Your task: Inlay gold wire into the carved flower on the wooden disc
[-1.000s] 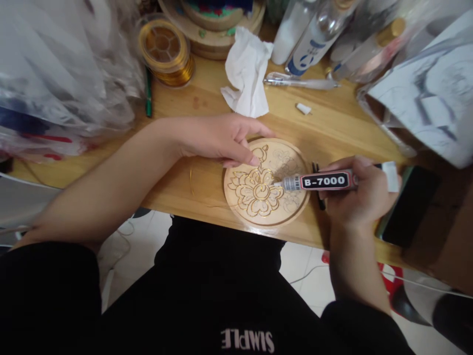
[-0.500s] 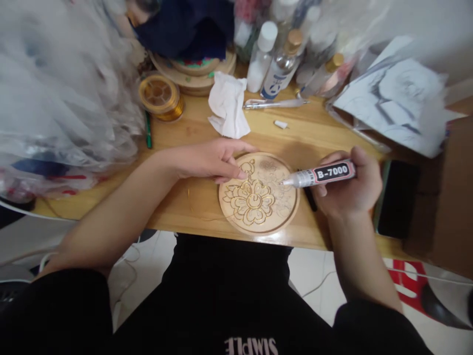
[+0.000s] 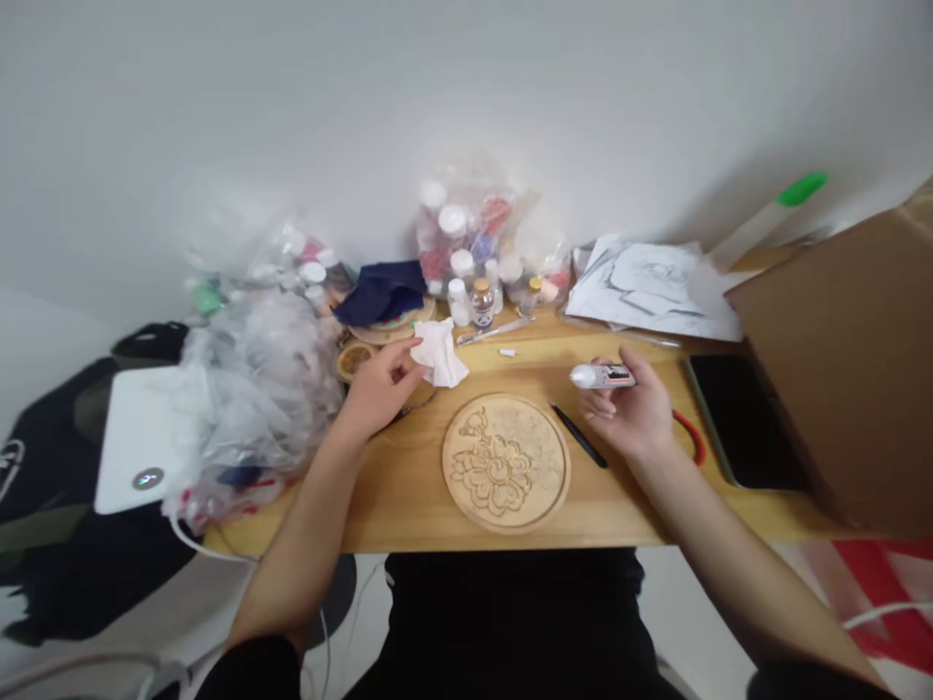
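Note:
My left hand (image 3: 383, 384) is at the left edge of a crumpled white tissue (image 3: 439, 353), thumb and forefinger bent toward it; whether they pinch it is unclear. My right hand (image 3: 636, 408) holds a white glue tube (image 3: 604, 376) with its nozzle pointing left, above the table. Between my forearms lies a round wooden plate (image 3: 550, 486) with a raised gold flower outline on its left part and a drawn pattern on its right. A black pen (image 3: 579, 436) rests right of the plate. The small white cap (image 3: 507, 352) lies behind it.
Bottles (image 3: 482, 303) and a clear pen (image 3: 496, 331) are at the back. Plastic bags (image 3: 269, 369) fill the left side, near a gold wire spool (image 3: 355, 360). On the right are papers (image 3: 652, 282), a phone (image 3: 743, 418) and a cardboard box (image 3: 846, 379).
The view has tilted up and shows more wall. My left hand has left the plate and moved to the tissue. My right hand has drawn the tube back from the plate.

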Tool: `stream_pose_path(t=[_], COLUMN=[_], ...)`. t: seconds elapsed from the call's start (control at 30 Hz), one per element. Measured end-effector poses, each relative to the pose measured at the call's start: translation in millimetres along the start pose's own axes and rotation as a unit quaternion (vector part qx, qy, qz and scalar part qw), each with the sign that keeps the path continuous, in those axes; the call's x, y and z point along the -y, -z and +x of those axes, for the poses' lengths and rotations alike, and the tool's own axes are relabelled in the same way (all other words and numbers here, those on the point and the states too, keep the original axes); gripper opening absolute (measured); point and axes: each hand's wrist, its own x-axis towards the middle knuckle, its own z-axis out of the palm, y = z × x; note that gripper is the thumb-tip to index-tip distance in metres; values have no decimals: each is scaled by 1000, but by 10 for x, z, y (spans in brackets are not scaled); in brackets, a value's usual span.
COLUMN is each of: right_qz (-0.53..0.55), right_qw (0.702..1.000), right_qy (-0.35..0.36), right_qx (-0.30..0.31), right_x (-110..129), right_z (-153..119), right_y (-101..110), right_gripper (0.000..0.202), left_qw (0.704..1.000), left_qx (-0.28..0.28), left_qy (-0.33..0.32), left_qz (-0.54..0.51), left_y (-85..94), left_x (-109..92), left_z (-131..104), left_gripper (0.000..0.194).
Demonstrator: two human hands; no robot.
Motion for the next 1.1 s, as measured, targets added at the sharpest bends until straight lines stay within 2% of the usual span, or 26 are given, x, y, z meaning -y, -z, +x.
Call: stream_pose_path(t=[0.07,0.17,0.37,0.43,0.57,0.63,0.7,0.83,0.97,1.1], right_qz=[4,13,46,60,78,84,91,109,137,163], right_qw=[1000,1000,998,998,996,995,994,991,988,983], right_qy=[9,14,21,25,35,40,46,57,55,47], right_qx=[15,23,23,25,31,35,39,44,51,76], right_x=[15,26,37,44,56,66,82,137,216,271], right_z=[1,-7,-20,-21,-23,-28,-35,-63,-143,-295], right_y=[30,58,52,42,36,40,46,52,10,-138], right_gripper=[33,33,37,41,45,45,44,42,45,44], left_qw=[997,989,956,949,939,936,936,951,966,953], left_qx=[-55,-85,-137,-117,6,47,73,80,46,12], left_qy=[-8,-26,-70,-107,-201,-222,-233,-238,-248,-291], left_qz=[46,116,249,271,278,270,252,183,59,-78], left_y=[-50,-109,-66,-99,-361,-529,-666,-780,-642,-352], left_x=[29,7,-256,-397,-641,-693,-698,-681,-838,-1227], left_z=[56,63,-30,26,320,495,639,739,526,122], left_gripper=[43,40,34,34,21,16,21,30,21,25])
